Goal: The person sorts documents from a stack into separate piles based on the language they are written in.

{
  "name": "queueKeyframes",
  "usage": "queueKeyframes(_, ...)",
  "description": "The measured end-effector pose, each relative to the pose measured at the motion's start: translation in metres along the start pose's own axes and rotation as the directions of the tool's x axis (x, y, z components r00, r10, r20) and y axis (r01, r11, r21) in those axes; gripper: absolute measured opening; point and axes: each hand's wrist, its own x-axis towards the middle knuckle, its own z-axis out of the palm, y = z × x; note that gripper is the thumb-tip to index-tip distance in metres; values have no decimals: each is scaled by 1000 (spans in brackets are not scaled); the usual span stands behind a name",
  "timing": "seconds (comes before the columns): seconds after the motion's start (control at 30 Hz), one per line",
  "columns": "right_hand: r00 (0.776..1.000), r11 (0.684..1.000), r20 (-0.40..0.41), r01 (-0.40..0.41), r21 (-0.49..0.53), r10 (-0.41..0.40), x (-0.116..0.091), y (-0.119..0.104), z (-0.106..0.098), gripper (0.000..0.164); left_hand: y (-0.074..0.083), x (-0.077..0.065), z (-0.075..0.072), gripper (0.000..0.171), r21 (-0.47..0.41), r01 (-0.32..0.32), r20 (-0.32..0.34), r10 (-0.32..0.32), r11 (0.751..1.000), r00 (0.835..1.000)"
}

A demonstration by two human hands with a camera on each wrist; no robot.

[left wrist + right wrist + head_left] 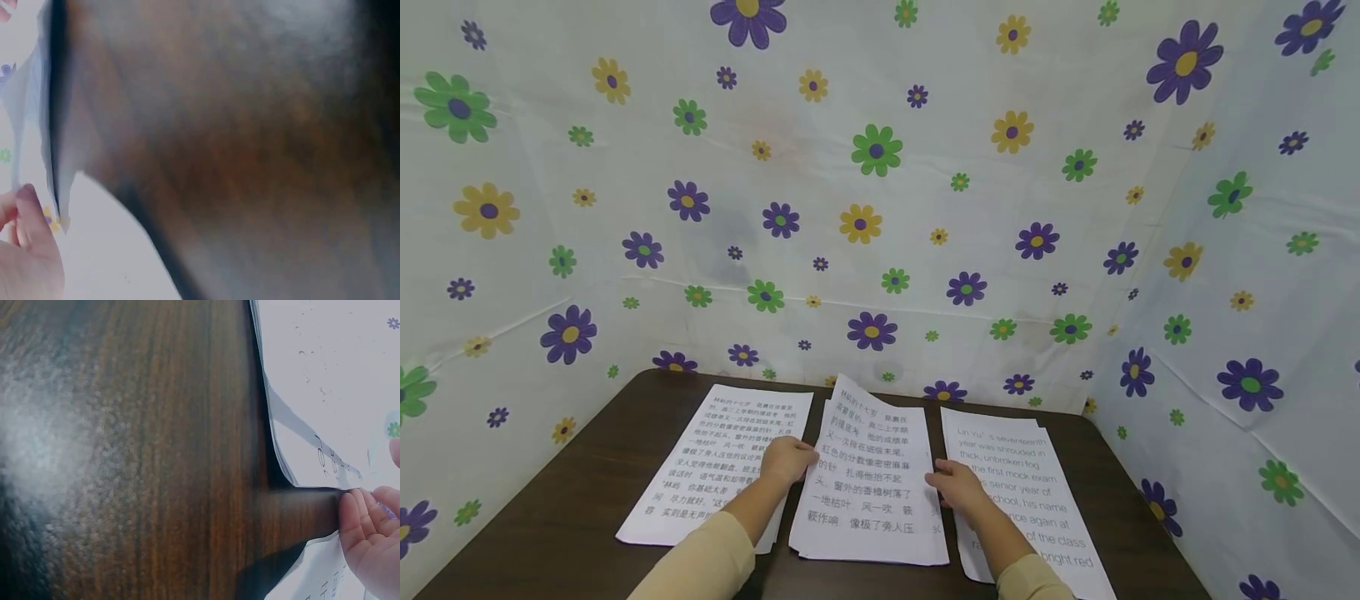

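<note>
A printed sheet of paper point(865, 475) with large Chinese text lies over the middle stack, its far left corner raised. My left hand point(786, 462) pinches its left edge; the left wrist view shows the thumb and fingers of that hand point(31, 250) at the raised paper. On the opposite side, my right hand point(958, 487) holds the right edge, fingers curled at the margin. In the right wrist view the fingertips of this hand point(375, 537) meet the sheet edge point(294, 450), where several layers show.
To the left lies a stack of sheets point(730, 425) with smaller Chinese text. A stack with English text point(1022, 475) lies to the right, partly under the right forearm. All rest on a dark wooden table point(550, 508) enclosed by flower-patterned cloth point(925, 275).
</note>
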Motion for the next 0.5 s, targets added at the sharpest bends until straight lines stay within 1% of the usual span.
queueKeyframes(0.1,1000,1000,-2,3,6,-3,-1,0,0,58,1,1,-3,22,-104,-5,10,6,995,1000)
queueKeyframes(0.2,1000,1000,-10,3,11,-3,0,2,1,57,2,2,-7,25,-210,18,35,-11,978,999)
queueKeyframes(0.37,999,1000,-37,20,18,-20,2,3,2,54,6,1,-14,32,-310,55,67,-35,949,997)
queueKeyframes(0.5,997,997,-59,53,63,-49,2,1,2,53,9,2,-17,35,-377,65,74,-40,924,996)
